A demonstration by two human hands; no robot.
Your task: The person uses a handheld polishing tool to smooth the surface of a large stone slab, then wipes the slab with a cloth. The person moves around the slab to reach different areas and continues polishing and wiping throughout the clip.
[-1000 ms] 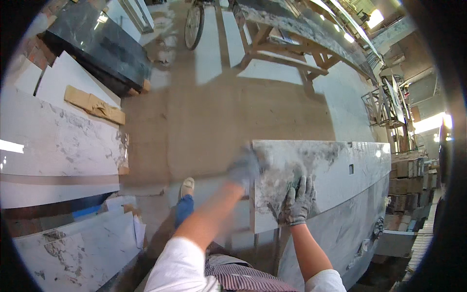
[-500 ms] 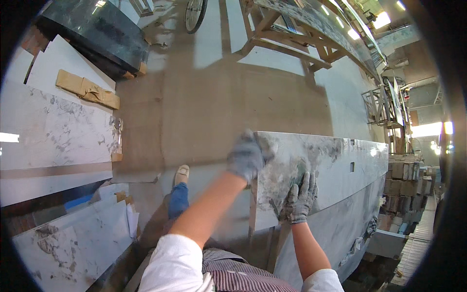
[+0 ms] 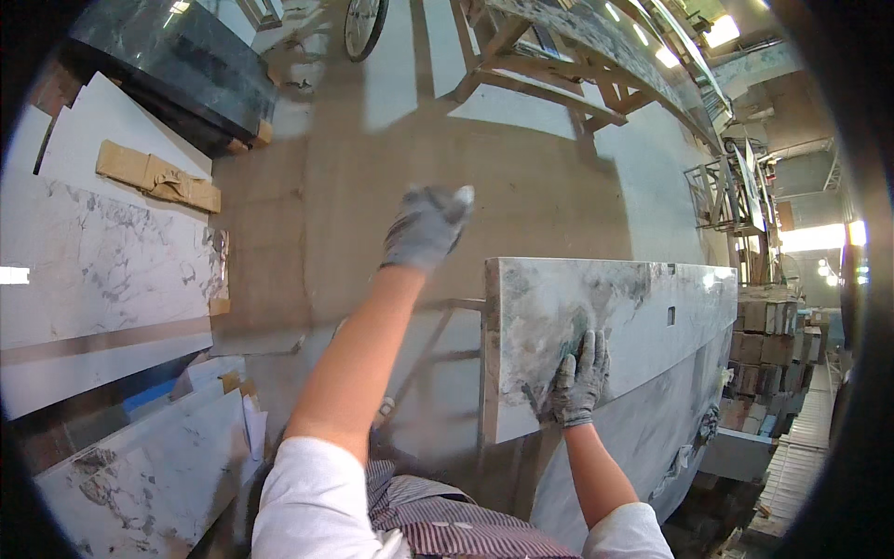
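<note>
A white marble slab (image 3: pixel 615 354) with grey and dark smudged veining lies in front of me, its left edge jutting past its support. On its smudged face my right hand (image 3: pixel 581 380), in a dirty grey glove, rests flat with fingers stretched. My left hand (image 3: pixel 424 228), also gloved in grey, is in the air left of the slab's far corner and apart from it. Its fingers are curled. A small pale spot shows at the fingertips, too blurred to name. The slab has a small square cutout (image 3: pixel 670 316) and a notch (image 3: pixel 671 269) at its far edge.
Another grey slab (image 3: pixel 643 433) slopes below the marble one. Veined slabs (image 3: pixel 102 242) lie at left, with a folded cardboard strip (image 3: pixel 158 175). A dark stone block (image 3: pixel 177 65) sits behind them. A wooden trestle (image 3: pixel 549 74) stands across the floor; stacked stone pieces (image 3: pixel 764 349) are at right.
My left hand has come off the slab's left corner and moved up and to the left. My right hand stays on the slab. The foot seen at left is now mostly hidden by my arm.
</note>
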